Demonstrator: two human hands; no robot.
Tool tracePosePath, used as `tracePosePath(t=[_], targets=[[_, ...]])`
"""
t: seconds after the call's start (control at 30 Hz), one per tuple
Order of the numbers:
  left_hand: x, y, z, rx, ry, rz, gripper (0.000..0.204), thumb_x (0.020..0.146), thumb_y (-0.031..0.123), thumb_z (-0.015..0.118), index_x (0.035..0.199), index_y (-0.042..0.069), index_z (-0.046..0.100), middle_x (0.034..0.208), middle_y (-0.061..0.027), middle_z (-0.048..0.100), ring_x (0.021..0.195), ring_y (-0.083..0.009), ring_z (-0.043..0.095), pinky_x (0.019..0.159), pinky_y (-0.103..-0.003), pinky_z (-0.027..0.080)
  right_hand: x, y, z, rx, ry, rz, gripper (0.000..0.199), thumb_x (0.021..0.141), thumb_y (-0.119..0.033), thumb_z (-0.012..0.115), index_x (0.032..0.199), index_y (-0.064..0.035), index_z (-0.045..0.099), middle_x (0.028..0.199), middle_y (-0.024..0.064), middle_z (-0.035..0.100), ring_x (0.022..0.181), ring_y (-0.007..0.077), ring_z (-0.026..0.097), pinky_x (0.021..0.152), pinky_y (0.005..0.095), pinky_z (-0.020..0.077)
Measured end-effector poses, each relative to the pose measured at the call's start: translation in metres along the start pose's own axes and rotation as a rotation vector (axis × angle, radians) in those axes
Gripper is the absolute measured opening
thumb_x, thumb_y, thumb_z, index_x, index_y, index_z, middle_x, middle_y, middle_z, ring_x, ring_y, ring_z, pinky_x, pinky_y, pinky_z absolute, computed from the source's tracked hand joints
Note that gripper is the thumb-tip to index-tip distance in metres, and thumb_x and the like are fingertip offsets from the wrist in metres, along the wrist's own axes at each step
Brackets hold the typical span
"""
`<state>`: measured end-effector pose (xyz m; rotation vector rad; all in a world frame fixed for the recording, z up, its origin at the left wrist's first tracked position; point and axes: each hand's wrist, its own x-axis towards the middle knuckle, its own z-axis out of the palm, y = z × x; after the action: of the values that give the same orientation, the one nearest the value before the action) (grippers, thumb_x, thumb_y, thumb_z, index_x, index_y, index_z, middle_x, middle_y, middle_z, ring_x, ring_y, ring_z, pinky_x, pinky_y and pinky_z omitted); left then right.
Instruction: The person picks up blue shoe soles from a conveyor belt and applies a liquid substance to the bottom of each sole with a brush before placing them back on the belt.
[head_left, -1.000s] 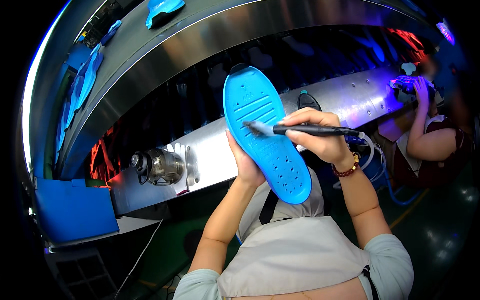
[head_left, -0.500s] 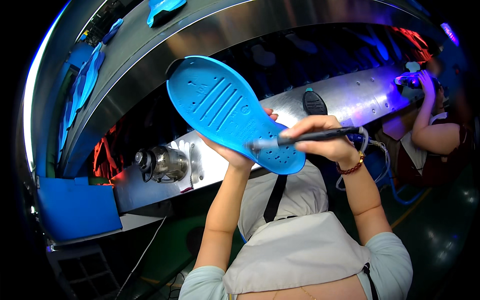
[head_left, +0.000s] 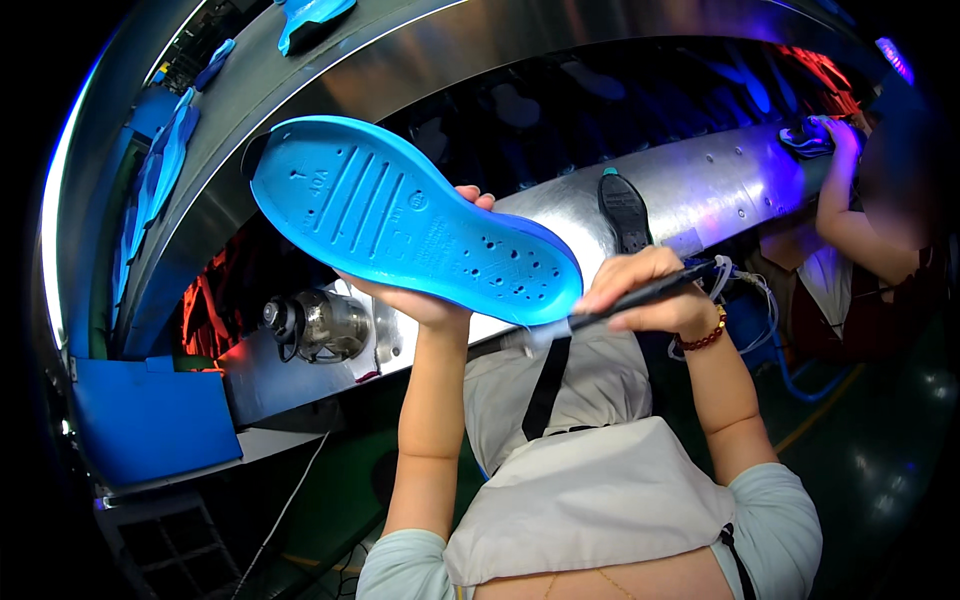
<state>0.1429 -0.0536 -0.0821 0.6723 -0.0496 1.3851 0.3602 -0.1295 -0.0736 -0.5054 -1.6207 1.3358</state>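
A bright blue shoe sole lies across my left hand. My thumb side and fingertips show at its two edges, and the palm is hidden beneath it. Its upturned face has raised bars at the broad far end and small holes at the near end. My right hand pinches a black-handled brush, with a thin pale tube running from the handle's back end. The blurred brush tip is at the sole's near edge; whether it touches cannot be made out.
A black sole lies on the metal ledge. A clear lidded pot stands at the left on it. Blue pieces lie along the conveyor. At the right, a co-worker's hand holds a blue piece.
The sole has shifted left and turned flatter across the view. The brush has gone from over the sole's holed part to its near edge. The co-worker's hands have lowered slightly.
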Motion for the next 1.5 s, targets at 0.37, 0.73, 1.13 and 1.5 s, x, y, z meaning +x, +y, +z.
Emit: tracePosePath(t=[0.37,0.73,1.13,1.5], targets=[[0.005,0.003,0.014,0.005,0.111,-0.048,0.094,0.073,0.077,0.027,0.130,0.003,0.032,0.116,-0.0228,0.049,0.100,-0.0377,0.054,0.086,-0.050,0.044,-0.007,0.015,0.002,0.174,0.304,0.174,0.023,0.073,0.001,0.064,0.095,0.0024,0.061,0.096,0.0165,0.063,0.078,0.0135,0.061,0.070,0.0198,0.0484],[-0.021,0.003,-0.022,0.140,-0.034,-0.369,0.071,0.072,0.037,0.064,0.126,0.000,0.037,0.115,-0.0154,0.053,0.102,-0.0246,0.055,0.087,-0.035,0.045,0.001,-0.011,0.016,0.155,0.071,0.127,0.023,0.071,0.002,0.065,0.093,0.0045,0.063,0.092,0.0159,0.064,0.067,0.0109,0.060,0.061,0.0209,0.0496],[0.006,0.023,0.022,0.323,-0.053,-0.826,0.058,0.076,0.029,0.061,0.120,-0.004,0.042,0.103,-0.0124,0.058,0.088,-0.0159,0.058,0.078,-0.026,0.047,0.018,-0.017,-0.001,-0.173,0.011,0.119,0.023,0.071,0.003,0.066,0.094,0.0009,0.064,0.094,0.0137,0.064,0.089,0.0192,0.062,0.080,0.0274,0.0481],[-0.001,0.028,0.010,0.397,-0.006,-1.154,0.056,0.078,0.034,0.056,0.116,-0.005,0.048,0.107,-0.0185,0.057,0.087,-0.0228,0.060,0.077,-0.032,0.049,0.029,-0.038,-0.014,-0.238,-0.370,0.098,0.019,0.071,0.002,0.067,0.090,0.0005,0.064,0.093,0.0154,0.064,0.089,0.0251,0.063,0.078,0.0315,0.0499]])
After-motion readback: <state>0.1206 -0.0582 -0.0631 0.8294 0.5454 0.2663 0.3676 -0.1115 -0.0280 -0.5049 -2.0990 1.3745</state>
